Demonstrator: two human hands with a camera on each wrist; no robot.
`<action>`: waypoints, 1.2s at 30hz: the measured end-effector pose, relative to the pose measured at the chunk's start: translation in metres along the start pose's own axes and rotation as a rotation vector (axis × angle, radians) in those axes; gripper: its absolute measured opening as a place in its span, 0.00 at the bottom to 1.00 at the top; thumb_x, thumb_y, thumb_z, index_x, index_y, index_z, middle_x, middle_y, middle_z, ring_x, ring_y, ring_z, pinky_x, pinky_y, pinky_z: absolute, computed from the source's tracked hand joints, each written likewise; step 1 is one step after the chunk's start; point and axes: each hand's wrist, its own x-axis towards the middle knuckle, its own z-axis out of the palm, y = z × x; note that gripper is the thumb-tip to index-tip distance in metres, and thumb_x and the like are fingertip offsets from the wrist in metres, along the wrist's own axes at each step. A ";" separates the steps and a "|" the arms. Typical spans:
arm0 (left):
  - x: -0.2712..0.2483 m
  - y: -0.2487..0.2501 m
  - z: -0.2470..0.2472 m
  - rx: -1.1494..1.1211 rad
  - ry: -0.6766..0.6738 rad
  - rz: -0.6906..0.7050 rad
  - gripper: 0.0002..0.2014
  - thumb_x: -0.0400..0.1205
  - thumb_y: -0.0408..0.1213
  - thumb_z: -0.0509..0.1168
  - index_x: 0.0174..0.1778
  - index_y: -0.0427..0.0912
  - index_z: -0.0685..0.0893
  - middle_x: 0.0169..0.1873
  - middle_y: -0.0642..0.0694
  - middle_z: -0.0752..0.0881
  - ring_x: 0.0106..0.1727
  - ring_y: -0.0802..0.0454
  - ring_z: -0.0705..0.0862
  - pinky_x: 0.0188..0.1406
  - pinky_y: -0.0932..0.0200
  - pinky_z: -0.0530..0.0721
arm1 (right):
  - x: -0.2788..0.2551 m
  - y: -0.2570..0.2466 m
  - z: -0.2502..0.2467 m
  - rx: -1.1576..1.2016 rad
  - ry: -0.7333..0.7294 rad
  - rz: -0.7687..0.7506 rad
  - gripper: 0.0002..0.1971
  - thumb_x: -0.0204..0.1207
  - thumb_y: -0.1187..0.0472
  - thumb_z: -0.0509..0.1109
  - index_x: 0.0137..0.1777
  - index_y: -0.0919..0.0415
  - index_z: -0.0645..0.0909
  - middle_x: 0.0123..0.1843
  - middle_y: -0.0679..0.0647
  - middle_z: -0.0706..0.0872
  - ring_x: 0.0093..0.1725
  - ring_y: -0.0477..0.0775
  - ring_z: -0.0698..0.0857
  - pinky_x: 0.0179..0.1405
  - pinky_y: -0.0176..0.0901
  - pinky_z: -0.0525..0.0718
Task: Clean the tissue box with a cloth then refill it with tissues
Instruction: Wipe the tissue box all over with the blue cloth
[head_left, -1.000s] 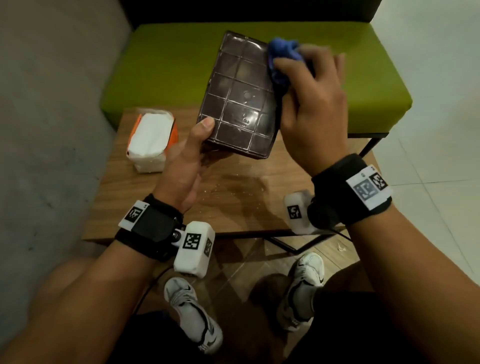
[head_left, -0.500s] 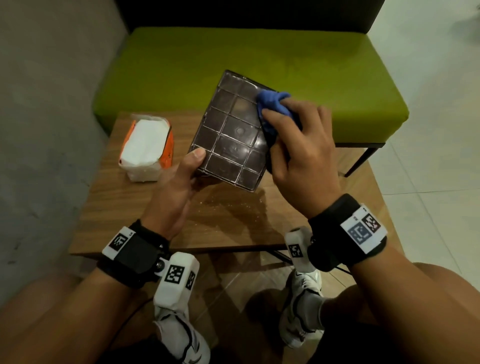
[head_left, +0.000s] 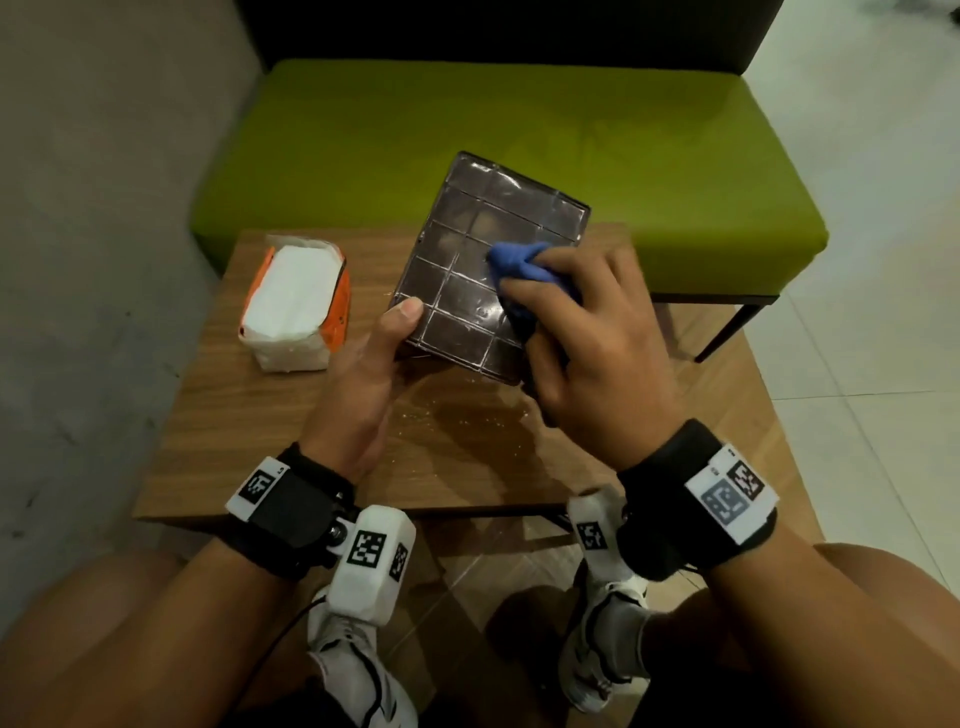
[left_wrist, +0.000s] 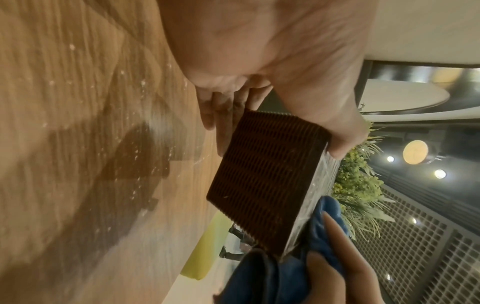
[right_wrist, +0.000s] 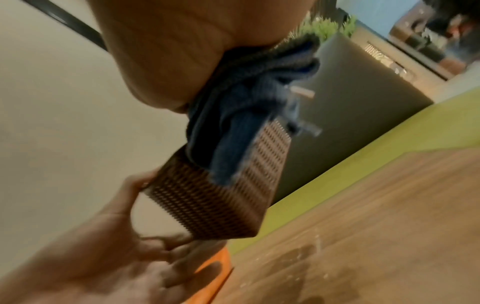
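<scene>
The dark brown tissue box (head_left: 483, 244) is held tilted above the wooden table (head_left: 249, 426), its glossy gridded face towards me. My left hand (head_left: 384, 338) grips its near left corner, thumb on the face and fingers underneath. Its ribbed woven side (left_wrist: 262, 176) shows in the left wrist view and again (right_wrist: 207, 207) in the right wrist view. My right hand (head_left: 571, 312) holds a bunched blue cloth (head_left: 519, 260) and presses it on the middle of the box's face. The cloth (right_wrist: 241, 115) also hangs over the box's edge. A pack of white tissues (head_left: 296, 301) in orange wrap lies on the table at the left.
A green cushioned bench (head_left: 675, 156) stands just behind the table. A grey wall (head_left: 93, 208) runs along the left. White specks and a wet patch (head_left: 467, 415) mark the table under the box. My knees and white shoes (head_left: 353, 665) are below the table's near edge.
The right hand has dragged the cloth down from the box's far right corner to the middle of its face. The box has dropped lower, closer to the table.
</scene>
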 end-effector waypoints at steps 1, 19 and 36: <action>0.001 0.000 -0.002 0.006 -0.006 0.005 0.14 0.86 0.52 0.67 0.55 0.53 0.97 0.60 0.42 0.96 0.64 0.47 0.94 0.70 0.45 0.88 | 0.002 0.006 -0.001 -0.006 0.005 0.002 0.16 0.79 0.71 0.69 0.64 0.67 0.90 0.66 0.67 0.86 0.59 0.67 0.79 0.57 0.50 0.76; 0.000 -0.013 -0.006 0.051 0.012 -0.011 0.14 0.84 0.53 0.67 0.52 0.57 0.98 0.59 0.44 0.96 0.63 0.47 0.94 0.69 0.46 0.88 | -0.008 -0.004 0.014 -0.009 -0.003 0.009 0.16 0.82 0.71 0.69 0.66 0.67 0.90 0.68 0.67 0.86 0.57 0.67 0.78 0.55 0.53 0.77; 0.009 -0.005 -0.009 0.104 -0.024 0.061 0.20 0.84 0.53 0.68 0.63 0.43 0.94 0.61 0.40 0.95 0.66 0.43 0.93 0.70 0.45 0.88 | 0.019 0.020 0.003 -0.049 0.134 0.106 0.17 0.83 0.72 0.69 0.70 0.65 0.89 0.68 0.66 0.86 0.61 0.69 0.80 0.59 0.53 0.78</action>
